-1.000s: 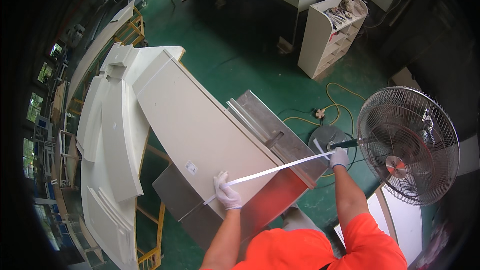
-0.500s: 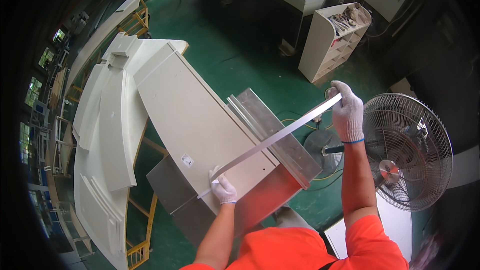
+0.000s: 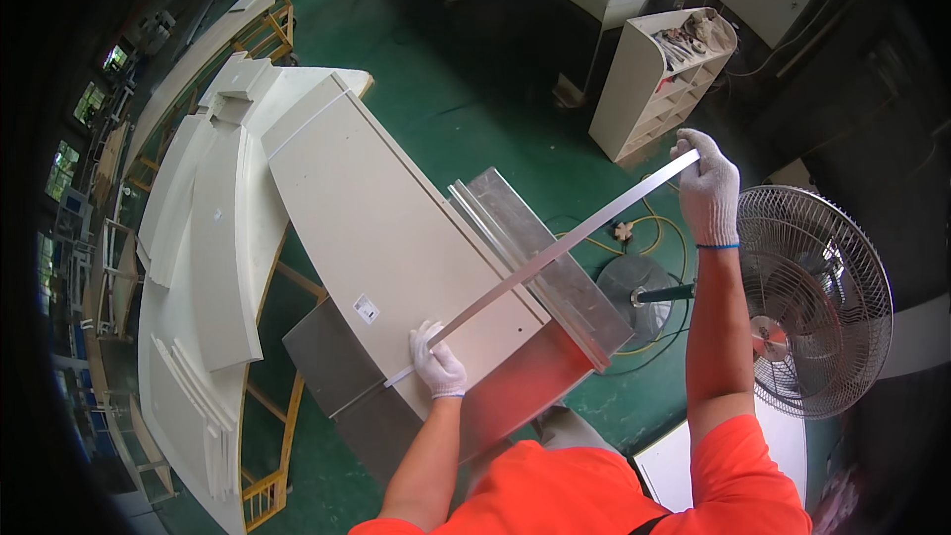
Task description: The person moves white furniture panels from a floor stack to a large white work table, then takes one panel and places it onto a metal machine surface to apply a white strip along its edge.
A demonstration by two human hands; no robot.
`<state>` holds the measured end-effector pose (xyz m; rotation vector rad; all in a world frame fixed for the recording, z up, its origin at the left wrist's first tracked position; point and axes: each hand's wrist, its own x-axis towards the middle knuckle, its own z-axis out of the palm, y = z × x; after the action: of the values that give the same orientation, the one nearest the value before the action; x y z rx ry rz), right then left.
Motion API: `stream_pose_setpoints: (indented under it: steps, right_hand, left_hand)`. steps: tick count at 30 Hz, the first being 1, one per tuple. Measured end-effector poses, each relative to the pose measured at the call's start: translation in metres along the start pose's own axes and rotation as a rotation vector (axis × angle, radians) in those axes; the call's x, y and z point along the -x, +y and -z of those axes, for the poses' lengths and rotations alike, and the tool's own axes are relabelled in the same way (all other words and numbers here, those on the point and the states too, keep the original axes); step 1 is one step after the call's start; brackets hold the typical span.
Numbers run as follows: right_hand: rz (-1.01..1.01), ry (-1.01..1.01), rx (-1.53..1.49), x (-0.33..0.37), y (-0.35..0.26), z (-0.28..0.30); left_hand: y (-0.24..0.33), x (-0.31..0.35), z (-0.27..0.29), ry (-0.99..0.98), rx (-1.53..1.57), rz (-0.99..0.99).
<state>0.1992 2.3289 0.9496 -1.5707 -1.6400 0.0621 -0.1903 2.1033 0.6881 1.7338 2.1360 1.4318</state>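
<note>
Your right hand [image 3: 709, 186], gloved and raised, grips the upper end of the white strap [image 3: 570, 246]. Strap runs from it at 8 o'clock, straight down to your left hand [image 3: 437, 362]. That one's gloved too, fingers curled over the strap on the pale panel [image 3: 396, 228]; can't tell if it's pinching or just pressing. Short strap length shows at its 8 o'clock. Label [image 3: 367, 309] at its 10, white panels [image 3: 223, 267] farther out at 10. Fan [image 3: 814, 302] sits at your right hand's 4–5, shelf unit [image 3: 649, 89] at its 11.
</note>
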Motion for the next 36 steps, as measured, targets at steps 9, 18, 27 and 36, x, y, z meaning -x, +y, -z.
stream_pose_setpoints:
  steps: [9,18,27,36]
  right_hand:
    - [-0.148,-0.016,-0.049,0.046,0.045,-0.08]
    - [-0.413,-0.338,-0.283,0.125,0.069,-0.189]
    - [-0.628,-0.228,-0.535,0.169,0.092,-0.236]
    - [-0.313,-0.041,-0.278,0.229,-0.018,-0.186]
  left_hand:
    - [-0.001,0.001,-0.003,-0.011,-0.005,0.013]
    - [-0.005,0.002,-0.001,-0.035,-0.028,0.031]
    - [0.006,-0.007,-0.002,-0.041,-0.167,-0.115]
    - [0.003,-0.003,-0.002,-0.006,-0.292,0.012]
